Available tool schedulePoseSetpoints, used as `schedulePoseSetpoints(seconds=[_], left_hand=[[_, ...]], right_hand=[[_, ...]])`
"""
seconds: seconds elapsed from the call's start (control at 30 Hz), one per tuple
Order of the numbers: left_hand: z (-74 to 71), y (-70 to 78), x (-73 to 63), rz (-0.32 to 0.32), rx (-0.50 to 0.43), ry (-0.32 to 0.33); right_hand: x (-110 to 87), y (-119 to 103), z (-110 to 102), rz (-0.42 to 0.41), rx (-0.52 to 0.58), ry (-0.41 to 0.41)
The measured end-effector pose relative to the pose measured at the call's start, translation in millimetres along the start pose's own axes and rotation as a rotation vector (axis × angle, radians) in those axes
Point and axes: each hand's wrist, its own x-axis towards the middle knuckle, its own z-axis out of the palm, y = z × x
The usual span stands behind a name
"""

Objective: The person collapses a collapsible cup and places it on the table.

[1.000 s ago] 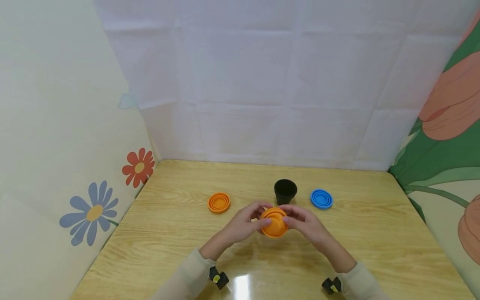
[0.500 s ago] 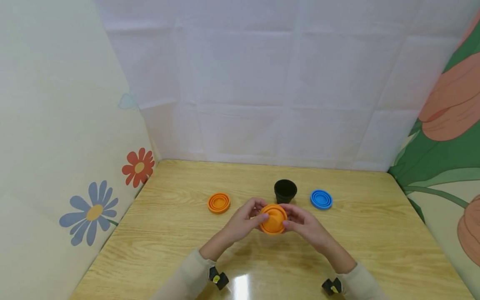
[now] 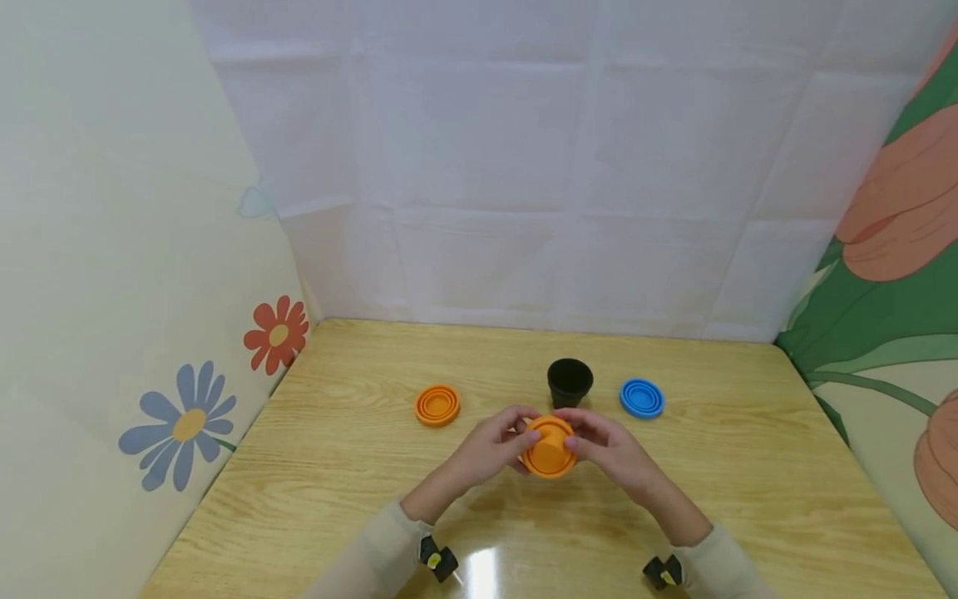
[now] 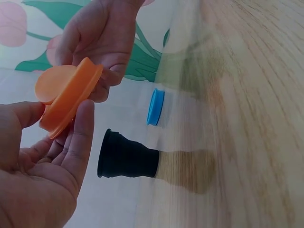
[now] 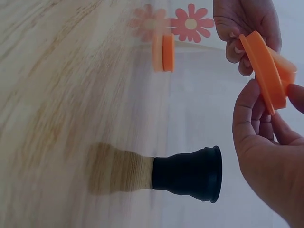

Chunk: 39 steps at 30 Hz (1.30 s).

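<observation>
Both hands hold an orange collapsible silicone cup (image 3: pixel 549 449) up over the table, near its middle. My left hand (image 3: pixel 490 448) grips its left side, thumb on the cup and fingers around the rim. On the opposite side my right hand (image 3: pixel 617 452) pinches it in the same way. The cup's base faces up toward me. In the left wrist view the orange cup (image 4: pixel 71 97) is mostly flat, with its round centre sticking out at a slant. Right behind the hands a black collapsible cup (image 3: pixel 570 379) stands fully extended on the table, mouth up.
A second orange collapsible cup (image 3: pixel 437 405) lies flat at the back left of the wooden table (image 3: pixel 337 466). A flattened blue collapsible cup (image 3: pixel 641 398) lies to the right of the black one. A white cloth (image 3: pixel 479 166) hangs behind the table, with flower-print walls at both sides.
The orange cup has risen slightly, then come back down, and its tilt has shifted. Its centre shows as a rounder bulge now. Both hands keep hold; the other cups have not moved.
</observation>
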Motion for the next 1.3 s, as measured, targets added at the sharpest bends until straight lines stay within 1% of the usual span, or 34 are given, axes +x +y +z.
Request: schedulePoseSetpoints(seconds=[0.3, 0.57, 0.87, 1.13, 1.3], left_hand=[[2.6, 0.0, 0.6, -0.022, 0.02, -0.006], [2.2, 1.7, 1.6, -0.046, 0.032, -0.02], [1.0, 2.4, 3.1, -0.033, 0.081, -0.004], [1.7, 2.1, 4.7, -0.033, 0.107, -0.003], [2.6, 1.2, 6.0, -0.003, 0.161, 0.008]], right_hand=[[0.7, 4.2, 0.4, 0.033, -0.033, 0.017], [-0.4, 5.2, 0.2, -0.001, -0.049, 0.0], [0.3, 5.0, 0.8, 0.02, -0.042, 0.008], [1.0, 4.2, 2.6, 0.018, -0.105, 0.011], [1.0, 5.5, 2.7, -0.003, -0.151, 0.014]])
